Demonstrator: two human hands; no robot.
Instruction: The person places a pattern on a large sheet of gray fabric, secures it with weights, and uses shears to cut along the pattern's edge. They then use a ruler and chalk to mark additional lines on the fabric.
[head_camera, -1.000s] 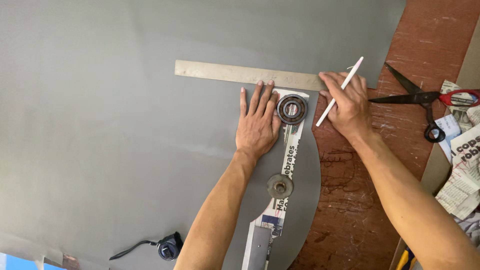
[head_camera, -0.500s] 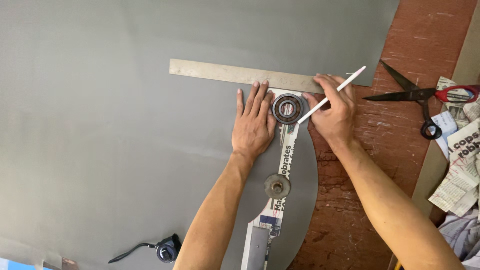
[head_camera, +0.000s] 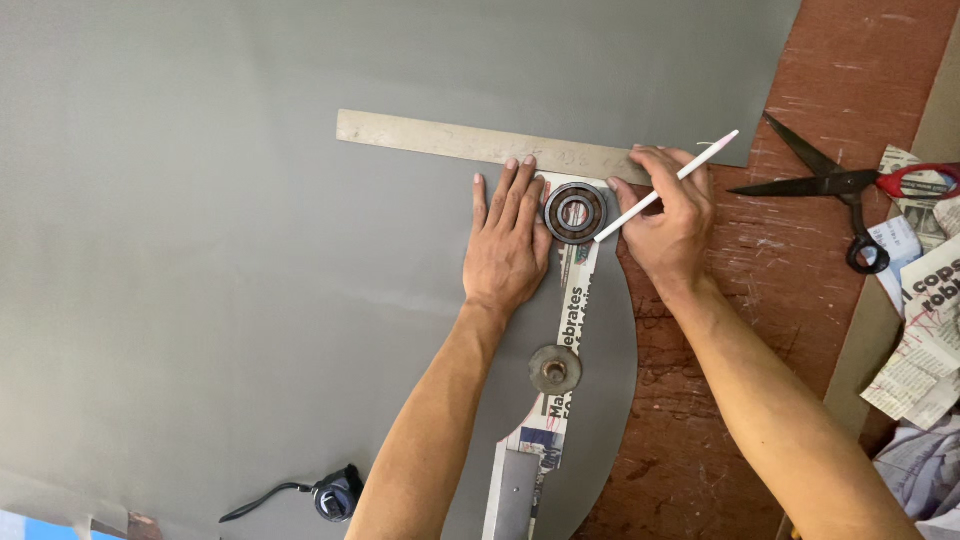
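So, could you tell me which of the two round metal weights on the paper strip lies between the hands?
The larger ring-shaped bearing near the ruler, between left hand and right hand. The smaller disc sits lower, alone.

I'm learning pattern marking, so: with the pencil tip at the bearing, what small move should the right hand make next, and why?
Probably draw the white pencil along the newspaper strip's edge: the right hand has its tip there, and the left hand lies flat beside the bearing.

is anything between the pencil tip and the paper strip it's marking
Nothing visible. The right hand holds the white pencil with its tip at the paper strip, right beside the metal ring. The left hand lies flat alongside.
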